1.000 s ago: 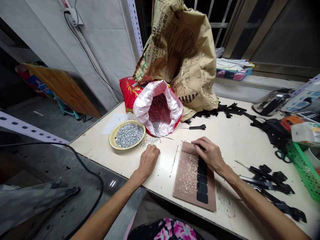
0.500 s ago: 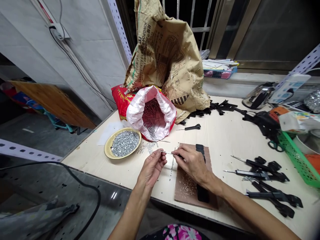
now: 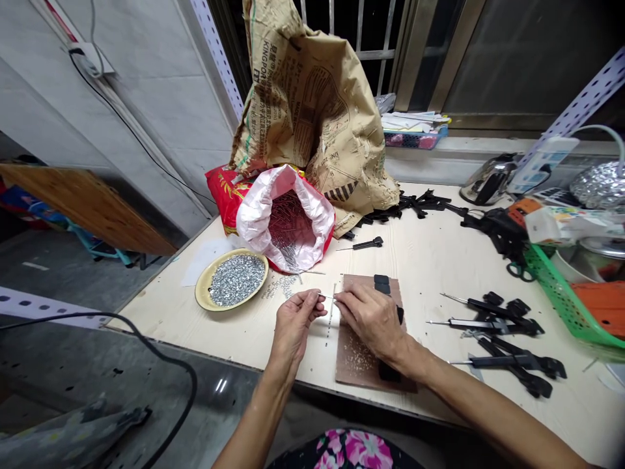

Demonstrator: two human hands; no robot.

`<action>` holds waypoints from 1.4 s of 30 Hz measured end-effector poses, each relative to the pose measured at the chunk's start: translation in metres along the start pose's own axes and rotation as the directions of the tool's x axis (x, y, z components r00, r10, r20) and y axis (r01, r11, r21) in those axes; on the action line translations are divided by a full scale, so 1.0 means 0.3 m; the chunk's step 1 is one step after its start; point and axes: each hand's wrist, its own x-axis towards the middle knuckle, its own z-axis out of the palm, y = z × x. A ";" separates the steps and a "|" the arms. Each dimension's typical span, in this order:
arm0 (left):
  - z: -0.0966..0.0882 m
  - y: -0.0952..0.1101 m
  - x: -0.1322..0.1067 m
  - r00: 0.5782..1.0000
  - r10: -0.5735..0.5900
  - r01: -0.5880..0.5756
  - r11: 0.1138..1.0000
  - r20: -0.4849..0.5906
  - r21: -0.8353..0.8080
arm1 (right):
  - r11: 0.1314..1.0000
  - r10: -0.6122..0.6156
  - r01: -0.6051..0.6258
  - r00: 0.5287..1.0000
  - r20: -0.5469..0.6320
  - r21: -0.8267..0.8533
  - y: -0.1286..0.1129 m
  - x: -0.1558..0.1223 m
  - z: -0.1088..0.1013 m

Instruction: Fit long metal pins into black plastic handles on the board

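Note:
My left hand (image 3: 294, 323) and my right hand (image 3: 372, 318) meet just above the table's near edge, fingers pinched. Between them runs a thin metal pin (image 3: 326, 298), held by my right hand's fingertips. My left hand's fingertips pinch something tiny at the pin's left end that I cannot make out. Under my right hand lies a brown board (image 3: 359, 355) with black plastic pieces (image 3: 381, 283) on it. A yellow dish (image 3: 202, 301) of small silver parts sits to the left. Behind it a pink-lined bag (image 3: 258, 208) of long metal pins lies open.
A big brown paper sack (image 3: 312, 98) stands at the back. Several black-handled assembled pieces (image 3: 502, 312) lie at the right, beside a green basket (image 3: 561, 299). More black parts (image 3: 424, 202), a kettle (image 3: 488, 179) and clutter are at the back right. A black cable (image 3: 161, 352) runs at the lower left.
A second ago my hands lay apart, the left flat on the table, the right on the board. They have since come together with the pin pinched between them. The view has shifted slightly.

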 end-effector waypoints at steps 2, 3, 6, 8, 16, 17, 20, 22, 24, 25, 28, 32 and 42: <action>0.002 -0.004 0.000 0.999 0.028 -0.029 0.998 0.018 0.055 | 1.000 0.023 -0.023 1.000 0.011 0.008 0.005 -0.006 0.001; 0.003 -0.004 0.000 0.999 0.039 -0.041 0.996 0.024 0.080 | 0.999 0.041 -0.041 0.999 0.026 0.018 0.008 -0.009 0.002; 0.005 0.000 0.002 0.998 0.050 -0.057 0.986 0.048 0.156 | 0.992 0.093 -0.099 0.991 0.092 0.072 0.015 -0.015 0.001; 0.005 0.004 0.004 0.996 0.039 -0.054 0.977 0.075 0.206 | 0.990 0.105 -0.115 0.988 0.115 0.081 0.017 -0.019 -0.001; 0.010 0.014 -0.004 0.992 0.101 -0.121 0.910 0.071 0.397 | 0.964 0.177 -0.202 0.973 0.146 0.175 0.023 -0.032 0.000; 0.011 0.015 -0.005 0.990 0.119 -0.139 0.889 0.074 0.437 | 0.934 0.213 -0.257 0.958 0.193 0.247 0.029 -0.032 0.001; 0.012 0.019 -0.004 0.986 0.135 -0.168 0.834 0.100 0.526 | 0.860 0.254 -0.348 0.926 0.279 0.372 0.046 -0.033 0.000; 0.016 0.017 -0.003 0.987 0.107 -0.153 0.841 0.117 0.519 | 0.876 0.246 -0.323 0.938 0.245 0.357 0.052 -0.037 -0.003; 0.022 0.012 0.000 0.990 0.066 -0.116 0.874 0.121 0.471 | 0.922 0.217 -0.265 0.958 0.188 0.282 0.052 -0.044 -0.006; 0.025 0.008 0.003 0.992 0.044 -0.094 0.892 0.122 0.441 | 0.946 0.195 -0.230 0.967 0.165 0.228 0.051 -0.049 -0.007; 0.032 -0.006 0.011 0.993 -0.032 -0.013 0.931 0.116 0.365 | 0.994 0.099 -0.103 0.990 0.103 0.028 0.048 -0.062 -0.007; 0.033 -0.018 0.016 0.994 -0.064 0.029 0.940 0.093 0.341 | 0.988 -0.024 0.037 0.995 0.092 -0.149 0.045 -0.069 -0.008; 0.029 -0.016 0.010 0.992 0.067 -0.115 0.833 0.109 0.541 | 0.936 0.224 -0.281 0.940 0.257 0.214 0.066 -0.061 0.006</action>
